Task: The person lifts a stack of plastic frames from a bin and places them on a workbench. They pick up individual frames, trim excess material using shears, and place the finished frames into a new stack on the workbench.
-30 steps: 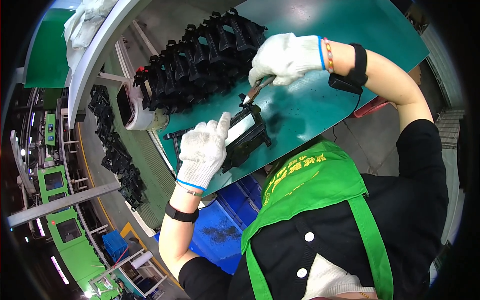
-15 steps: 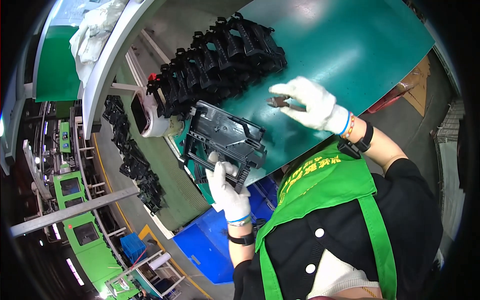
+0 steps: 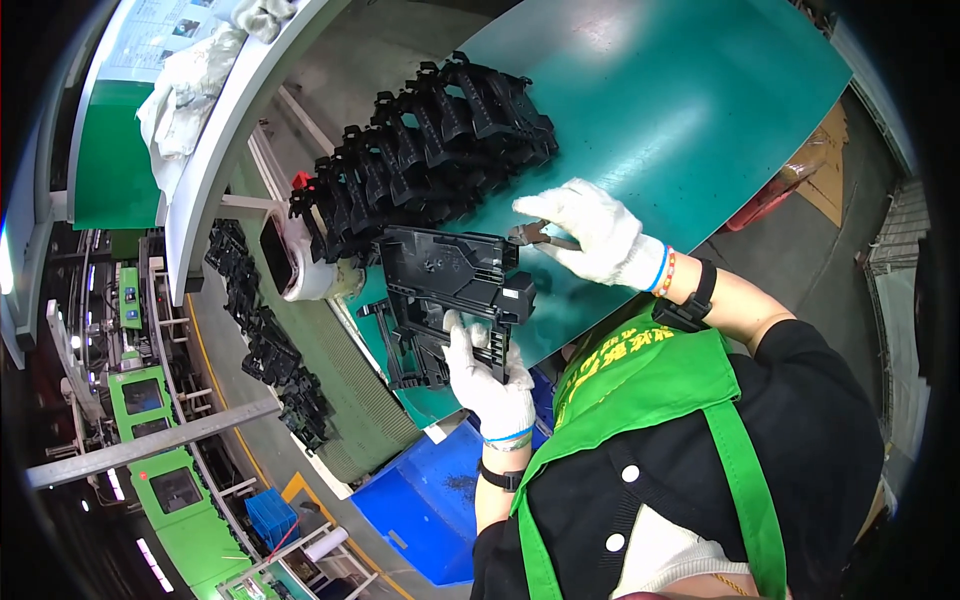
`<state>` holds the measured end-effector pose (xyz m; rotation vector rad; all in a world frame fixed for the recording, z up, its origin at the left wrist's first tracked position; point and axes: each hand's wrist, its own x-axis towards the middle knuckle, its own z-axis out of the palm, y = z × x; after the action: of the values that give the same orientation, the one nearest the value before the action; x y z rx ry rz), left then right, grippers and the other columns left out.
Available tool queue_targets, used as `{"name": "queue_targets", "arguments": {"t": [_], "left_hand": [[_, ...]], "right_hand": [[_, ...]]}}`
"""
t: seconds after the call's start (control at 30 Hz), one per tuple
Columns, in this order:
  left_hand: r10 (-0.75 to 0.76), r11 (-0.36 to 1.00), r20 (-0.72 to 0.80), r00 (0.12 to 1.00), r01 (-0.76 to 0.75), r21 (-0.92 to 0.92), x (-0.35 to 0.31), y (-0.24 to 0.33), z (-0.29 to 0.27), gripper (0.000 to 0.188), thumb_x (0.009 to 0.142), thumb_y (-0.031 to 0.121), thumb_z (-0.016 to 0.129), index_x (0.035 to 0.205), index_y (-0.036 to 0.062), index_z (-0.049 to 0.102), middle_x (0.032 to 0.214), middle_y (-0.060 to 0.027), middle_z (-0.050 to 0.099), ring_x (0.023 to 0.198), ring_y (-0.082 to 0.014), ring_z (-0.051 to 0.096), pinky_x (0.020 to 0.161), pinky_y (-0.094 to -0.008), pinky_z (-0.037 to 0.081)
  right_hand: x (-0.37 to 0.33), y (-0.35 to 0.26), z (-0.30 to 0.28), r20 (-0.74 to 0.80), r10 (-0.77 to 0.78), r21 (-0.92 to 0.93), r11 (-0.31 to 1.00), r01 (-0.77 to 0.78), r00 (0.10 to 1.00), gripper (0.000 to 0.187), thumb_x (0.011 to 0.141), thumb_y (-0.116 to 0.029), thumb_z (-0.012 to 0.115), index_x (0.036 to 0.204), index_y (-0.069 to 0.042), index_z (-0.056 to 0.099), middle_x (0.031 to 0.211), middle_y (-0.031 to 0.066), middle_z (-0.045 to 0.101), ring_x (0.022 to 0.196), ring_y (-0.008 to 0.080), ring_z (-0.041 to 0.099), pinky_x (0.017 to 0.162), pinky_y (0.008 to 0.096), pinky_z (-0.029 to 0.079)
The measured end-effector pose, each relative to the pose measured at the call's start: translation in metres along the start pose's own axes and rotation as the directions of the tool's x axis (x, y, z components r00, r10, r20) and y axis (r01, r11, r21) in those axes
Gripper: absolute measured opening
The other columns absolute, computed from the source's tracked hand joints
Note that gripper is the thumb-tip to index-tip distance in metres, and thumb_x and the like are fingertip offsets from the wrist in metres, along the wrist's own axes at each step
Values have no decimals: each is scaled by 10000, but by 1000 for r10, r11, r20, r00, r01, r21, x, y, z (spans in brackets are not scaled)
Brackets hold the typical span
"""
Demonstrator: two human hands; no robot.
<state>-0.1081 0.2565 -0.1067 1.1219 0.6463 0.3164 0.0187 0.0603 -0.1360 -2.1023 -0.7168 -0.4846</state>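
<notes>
A black plastic frame [image 3: 440,275] is tilted up above the near part of the green table [image 3: 650,140], with the gloved left hand [image 3: 490,390] gripping its lower edge, fingers wrapped through the opening there. Just beside its upper right corner are the pliers [image 3: 532,235], held between the thumb and fingers of the right hand [image 3: 595,235] (contact with the frame is hard to tell). Beyond stands a row of black parts [image 3: 430,150]; below the table's edge is a blue bin [image 3: 415,510].
</notes>
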Motion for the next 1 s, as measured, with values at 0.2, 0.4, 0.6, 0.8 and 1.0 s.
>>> {"name": "queue_targets", "arguments": {"t": [0.2, 0.4, 0.6, 0.8, 1.0], "left_hand": [[-124, 978, -1, 992, 122, -171, 11, -7, 5, 465, 959, 75, 658, 1414, 50, 564, 850, 38, 554, 682, -61, 469, 598, -205, 410], [-111, 946, 204, 973, 40, 322, 45, -52, -5, 350, 1019, 225, 624, 1316, 42, 590, 767, 42, 518, 659, -71, 454, 580, -237, 370], [-228, 930, 351, 908, 96, 355, 62, -78, -3, 483, 1015, 286, 607, 1400, -2, 559, 960, -62, 666, 857, -129, 610, 775, -272, 491], [210, 5, 498, 842, -510, 860, 96, 30, -57, 344, 983, 342, 616, 1178, 92, 749, 1189, -174, 737, 1103, -355, 691, 979, -465, 542], [50, 23, 249, 967, -251, 968, 161, 71, -183, 814, 864, 187, 720, 1613, 170, 401, 1385, -202, 621, 1199, -352, 648, 1000, -482, 523]], "right_hand": [[-11, 46, 14, 123, 483, 147, 855, -497, 867, 469, 845, -94, 794, 1298, -96, 669, 1102, 115, 724, 1007, 264, 721, 872, 375, 587], [-14, -8, -43, 469, 35, 216, 964, -153, 882, 385, 893, -122, 745, 1265, -65, 668, 1134, 141, 724, 1038, 267, 734, 889, 362, 590], [-27, -17, -20, 600, -123, 113, 991, 69, 791, 383, 814, -2, 725, 1190, -60, 682, 1093, 159, 717, 997, 333, 723, 837, 403, 591], [-32, -14, -51, 516, 43, 58, 995, -85, 856, 406, 734, 114, 680, 1105, -50, 682, 1028, 164, 707, 945, 373, 705, 802, 419, 578], [-52, -3, -93, 339, 295, -25, 952, -305, 894, 409, 753, 167, 585, 1106, -30, 653, 997, 147, 694, 910, 312, 702, 808, 384, 568]]}}
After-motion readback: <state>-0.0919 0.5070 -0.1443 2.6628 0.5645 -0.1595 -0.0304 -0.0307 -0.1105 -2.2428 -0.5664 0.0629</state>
